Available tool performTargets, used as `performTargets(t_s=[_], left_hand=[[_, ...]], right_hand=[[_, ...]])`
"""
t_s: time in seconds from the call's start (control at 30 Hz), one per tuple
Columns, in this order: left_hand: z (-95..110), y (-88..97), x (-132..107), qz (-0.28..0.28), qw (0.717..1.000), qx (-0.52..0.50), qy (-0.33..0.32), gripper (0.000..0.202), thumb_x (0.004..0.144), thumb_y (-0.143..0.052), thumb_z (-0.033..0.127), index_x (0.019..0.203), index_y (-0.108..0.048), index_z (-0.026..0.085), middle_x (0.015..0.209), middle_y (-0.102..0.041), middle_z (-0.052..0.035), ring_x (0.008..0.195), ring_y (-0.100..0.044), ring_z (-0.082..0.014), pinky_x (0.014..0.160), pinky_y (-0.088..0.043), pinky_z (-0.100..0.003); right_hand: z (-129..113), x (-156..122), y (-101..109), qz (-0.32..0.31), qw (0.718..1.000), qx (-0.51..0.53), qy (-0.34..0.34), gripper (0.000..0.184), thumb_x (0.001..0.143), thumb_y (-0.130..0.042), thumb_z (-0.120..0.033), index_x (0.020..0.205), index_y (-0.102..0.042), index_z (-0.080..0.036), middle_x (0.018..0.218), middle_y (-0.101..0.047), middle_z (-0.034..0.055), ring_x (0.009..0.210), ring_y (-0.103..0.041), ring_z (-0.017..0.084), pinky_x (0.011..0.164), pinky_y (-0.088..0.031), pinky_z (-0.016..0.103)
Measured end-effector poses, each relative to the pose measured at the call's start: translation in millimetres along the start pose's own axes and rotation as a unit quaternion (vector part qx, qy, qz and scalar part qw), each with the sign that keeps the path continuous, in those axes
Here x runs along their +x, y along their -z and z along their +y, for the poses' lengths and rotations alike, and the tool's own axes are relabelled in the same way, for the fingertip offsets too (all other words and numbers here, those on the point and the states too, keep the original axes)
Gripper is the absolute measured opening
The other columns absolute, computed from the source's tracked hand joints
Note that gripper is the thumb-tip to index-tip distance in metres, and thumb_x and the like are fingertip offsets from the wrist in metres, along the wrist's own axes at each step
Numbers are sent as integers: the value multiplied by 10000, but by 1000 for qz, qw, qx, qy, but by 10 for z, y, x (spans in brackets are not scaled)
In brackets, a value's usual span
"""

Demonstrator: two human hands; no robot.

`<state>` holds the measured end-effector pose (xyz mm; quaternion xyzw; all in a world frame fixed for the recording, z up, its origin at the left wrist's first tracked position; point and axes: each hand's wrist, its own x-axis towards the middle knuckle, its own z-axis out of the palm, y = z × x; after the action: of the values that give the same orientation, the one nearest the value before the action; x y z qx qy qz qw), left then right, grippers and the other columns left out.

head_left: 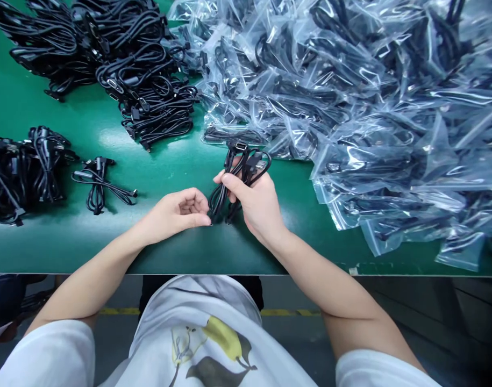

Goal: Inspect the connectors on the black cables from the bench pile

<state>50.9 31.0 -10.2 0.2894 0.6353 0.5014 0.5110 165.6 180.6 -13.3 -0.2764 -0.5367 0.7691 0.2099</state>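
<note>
My right hand (258, 201) grips a bundle of black cables (218, 198), thumb across the front and fingers behind. A flat wide plug (241, 146) shows at the top of the bundle, and a USB plug (260, 165) sticks out beside it. Just left of the bundle is my left hand (181, 210), its fingers curved and a gap between them and the thumb. Its fingertips are close to the lower part of the cables; whether they touch is unclear. A single tied black cable (98, 185) lies on the green table (169, 252), left of my left hand.
Loose black cables form a large pile (149, 86) at the back left and a smaller pile (26, 174) at the left. Clear bags with black cables (350, 113) are heaped across the back and right. The table's front edge (213, 274) runs before my body.
</note>
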Motion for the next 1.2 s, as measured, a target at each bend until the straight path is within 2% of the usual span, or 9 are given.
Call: performTargets(t_s=[0.2, 0.43, 0.7, 0.97, 1.07, 1.1, 1.13, 1.17, 1.2], left_hand=[[41, -59, -28, -13, 999, 37, 22, 294, 718, -823, 310, 822, -587, 170, 718, -591, 41, 648, -531, -83, 649, -439, -221], [25, -61, -7, -5, 999, 45, 4, 241, 748, -788, 293, 779, -583, 168, 678, -601, 41, 608, -519, -80, 604, -414, -209], [-56, -41, 17, 11, 999, 25, -41, 251, 755, -806, 290, 796, -591, 168, 738, -647, 8, 682, -593, -107, 677, -473, -228], [-107, -57, 41, 11, 993, 80, -81, 243, 792, -782, 320, 782, -588, 173, 757, -654, 6, 713, -610, -124, 713, -490, -246], [2, -16, 24, -50, 984, 153, -71, 187, 828, -735, 328, 842, -627, 175, 798, -695, -6, 748, -649, -142, 726, -500, -253], [46, 47, 0, -37, 978, 190, -74, 172, 841, -716, 333, 872, -644, 180, 820, -709, -10, 763, -659, -147, 737, -502, -256], [85, 139, -39, 23, 968, 235, -81, 165, 857, -695, 340, 905, -658, 187, 834, -716, -10, 769, -660, -148, 746, -500, -259], [113, 255, -97, 134, 945, 284, -86, 165, 870, -676, 346, 935, -663, 195, 832, -713, -7, 763, -654, -148, 753, -494, -262], [126, 386, -174, 280, 897, 330, -85, 172, 881, -661, 355, 961, -660, 203, 812, -700, -2, 745, -642, -148, 753, -485, -267]], right_hand=[[-12, 2, 37, 29, 996, -40, 80, 454, 741, -819, -549, 959, -582, -228, 858, -722, -16, 562, -510, 90, 517, -437, 253], [-48, -37, 48, 23, 992, -76, 99, 464, 767, -767, -623, 977, -604, -242, 919, -727, 11, 636, -571, 121, 549, -468, 268], [-42, -68, 79, -56, 992, -28, 114, 331, 835, -749, -522, 931, -685, -212, 941, -722, 13, 730, -620, 133, 633, -511, 274], [-142, -110, 60, -119, 990, 26, 70, 385, 682, -873, -504, 872, -682, -229, 789, -652, -21, 720, -595, 144, 726, -527, 320], [-151, -66, 87, -131, 989, 47, 41, 297, 679, -894, -393, 703, -657, -216, 714, -591, -37, 726, -585, 131, 805, -524, 312], [-150, -47, 95, -123, 990, 54, 36, 302, 687, -891, -379, 664, -641, -211, 697, -580, -36, 761, -604, 138, 859, -522, 320], [-149, -28, 101, -120, 990, 62, 29, 303, 702, -883, -382, 655, -637, -211, 681, -572, -34, 801, -627, 151, 914, -519, 337], [-150, -10, 105, -124, 989, 72, 20, 291, 722, -869, -398, 675, -647, -215, 663, -567, -33, 827, -645, 165, 957, -516, 363], [-152, 4, 108, -130, 988, 83, 8, 275, 741, -854, -414, 707, -661, -221, 643, -559, -37, 816, -652, 170, 978, -519, 391]])
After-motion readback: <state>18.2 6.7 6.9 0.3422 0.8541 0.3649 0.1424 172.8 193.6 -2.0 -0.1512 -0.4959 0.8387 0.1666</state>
